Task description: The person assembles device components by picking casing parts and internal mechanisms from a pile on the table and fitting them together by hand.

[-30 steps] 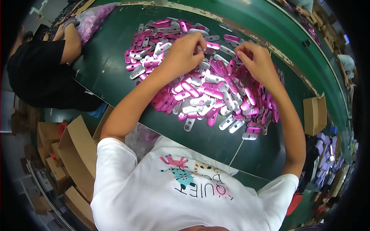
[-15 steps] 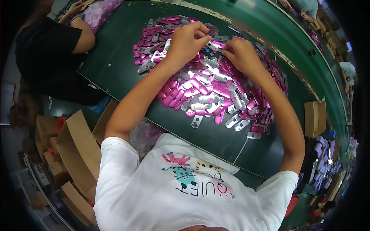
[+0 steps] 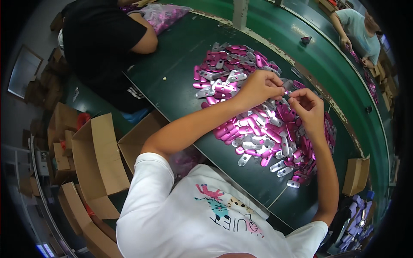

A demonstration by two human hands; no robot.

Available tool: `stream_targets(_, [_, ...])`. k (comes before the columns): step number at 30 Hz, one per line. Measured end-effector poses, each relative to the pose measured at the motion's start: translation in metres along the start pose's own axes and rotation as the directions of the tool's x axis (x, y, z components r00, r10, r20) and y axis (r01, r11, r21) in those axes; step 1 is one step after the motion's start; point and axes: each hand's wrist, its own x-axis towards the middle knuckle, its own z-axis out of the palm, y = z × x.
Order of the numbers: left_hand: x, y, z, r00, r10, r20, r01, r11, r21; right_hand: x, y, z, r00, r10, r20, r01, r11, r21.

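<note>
A heap of small, long oval casings point(image 3: 254, 124), some shiny pink and some silver, lies on the green worktable point(image 3: 180, 86). My left hand point(image 3: 261, 89) is over the upper part of the heap, with thumb and fingers pinched on a greyish oval casing point(image 3: 287, 84). Close by on the right, my right hand point(image 3: 309, 109) has its thumb and forefinger drawn together at the casing's lower end. Whatever its fingertips grip there is too small to make out. Both hands are above the heap and nearly touch.
Open cardboard boxes point(image 3: 97, 157) stand at the left below the table. Another small box point(image 3: 356, 176) is at the right edge, near purple parts point(image 3: 359, 217). A person in black point(image 3: 101, 47) sits at the far left by a plastic bag point(image 3: 165, 17) of pink pieces. Another person point(image 3: 359, 32) works across.
The view has shifted, so the heap appears further right and lower. My hands have come closer together, and the casing is now held between their fingertips.
</note>
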Motion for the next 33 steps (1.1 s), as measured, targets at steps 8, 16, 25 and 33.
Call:
stream_targets(8, [-0.017, 0.020, 0.018, 0.999, 0.039, -0.026, -0.036, 0.992, 0.119, -0.008, -0.013, 0.004, 0.983, -0.180, -0.030, 0.180, 0.984, 0.004])
stream_targets(16, [-0.023, 0.006, 0.025, 1.000, -0.007, -0.025, 0.009, 0.999, 0.051, -0.009, 0.006, -0.005, 0.984, -0.176, -0.026, 0.173, 0.982, -0.080])
stream_targets(25, [-0.017, 0.010, 0.018, 0.981, 0.188, -0.036, -0.155, 0.892, 0.425, -0.011, 0.010, -0.003, 0.985, -0.162, -0.064, 0.163, 0.986, 0.018])
stream_targets(33, [-0.019, 0.013, 0.019, 0.998, -0.044, 0.040, 0.038, 0.990, 0.139, -0.013, 0.011, -0.005, 0.983, -0.182, -0.004, 0.182, 0.983, 0.019])
